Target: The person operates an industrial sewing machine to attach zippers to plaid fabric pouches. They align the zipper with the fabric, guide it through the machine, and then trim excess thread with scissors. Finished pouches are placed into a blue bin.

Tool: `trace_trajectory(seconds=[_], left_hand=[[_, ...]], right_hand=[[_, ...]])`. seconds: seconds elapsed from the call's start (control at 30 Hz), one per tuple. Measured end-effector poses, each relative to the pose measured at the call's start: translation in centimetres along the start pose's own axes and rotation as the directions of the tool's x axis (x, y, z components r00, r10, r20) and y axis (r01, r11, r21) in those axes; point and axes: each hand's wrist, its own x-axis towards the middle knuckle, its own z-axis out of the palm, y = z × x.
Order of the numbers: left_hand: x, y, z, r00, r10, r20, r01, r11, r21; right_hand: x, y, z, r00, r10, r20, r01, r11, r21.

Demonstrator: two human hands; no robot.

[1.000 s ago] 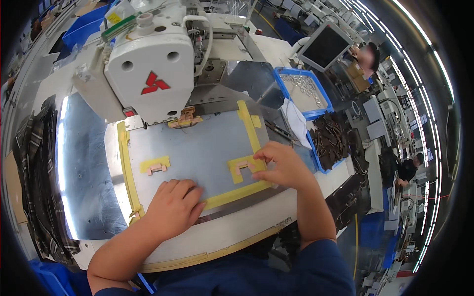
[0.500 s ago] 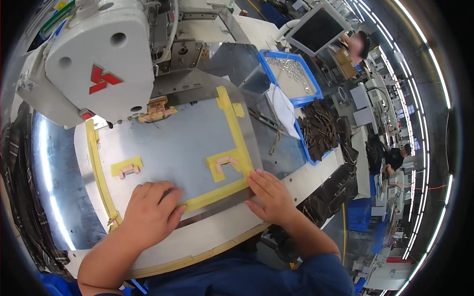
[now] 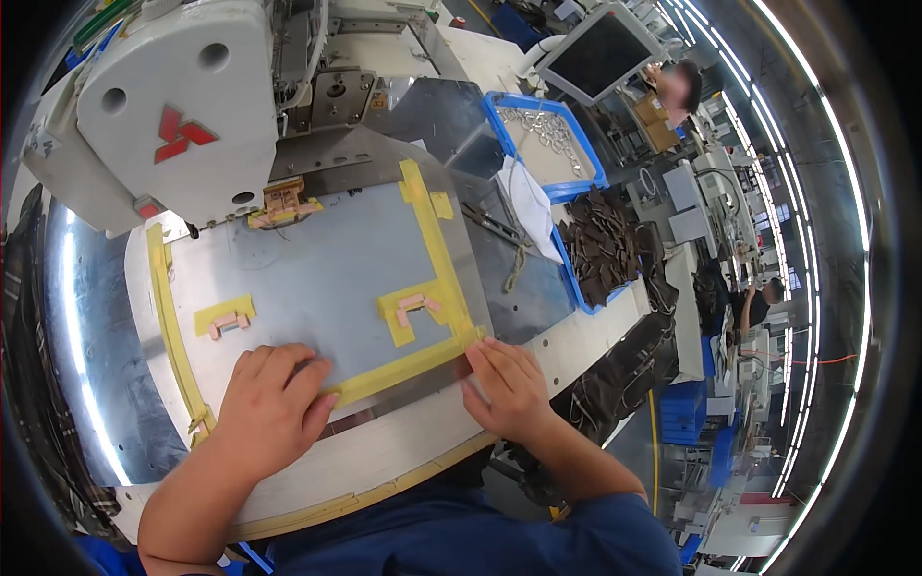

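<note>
A flat grey template plate [image 3: 317,278] edged with yellow tape lies on the metal bed of a large white sewing machine [image 3: 182,106]. Two yellow-taped slots hold small pink pieces, one on the left [image 3: 226,320] and one on the right [image 3: 415,303]. My left hand [image 3: 269,408] lies flat on the plate's near edge, fingers spread. My right hand [image 3: 509,384] presses its fingertips against the plate's near right corner. Neither hand holds anything.
A blue tray [image 3: 547,144] with small metal parts sits at the back right, and a second tray holds dark brown leather pieces [image 3: 600,245]. A monitor [image 3: 600,53] stands behind. Other people work at benches on the far right.
My right hand slid from the right taped slot down to the plate's near right corner. The left hand stayed flat on the near edge. My head moved closer.
</note>
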Motion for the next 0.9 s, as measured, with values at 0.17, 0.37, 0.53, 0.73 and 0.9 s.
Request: trace_trajectory(seconds=[0.17,0.37,0.53,0.73,0.9], left_hand=[[-0.1,0.0,0.0,1.000,0.006,-0.007,-0.006,1.000,0.010],[-0.1,-0.1,0.2,1.000,0.007,-0.014,-0.007,1.000,0.026],[0.1,0.0,0.1,1.000,0.013,-0.017,-0.013,1.000,0.024],[0.0,0.2,0.0,1.000,-0.013,-0.002,0.013,1.000,0.003],[-0.1,0.0,0.2,1.000,-0.014,0.007,0.014,1.000,-0.003]], right_hand=[[0.1,-0.6,0.2,1.000,0.024,-0.014,-0.024,1.000,0.014],[-0.3,-0.5,-0.2,0.998,0.060,-0.028,-0.059,0.997,0.049],[-0.5,-0.2,-0.6,0.991,0.080,-0.111,-0.071,0.994,0.084],[1.4,-1.0,-1.2,0.982,0.099,0.162,-0.107,0.994,0.036],[-1.0,-0.1,-0.3,0.987,0.093,0.134,-0.104,0.991,0.080]])
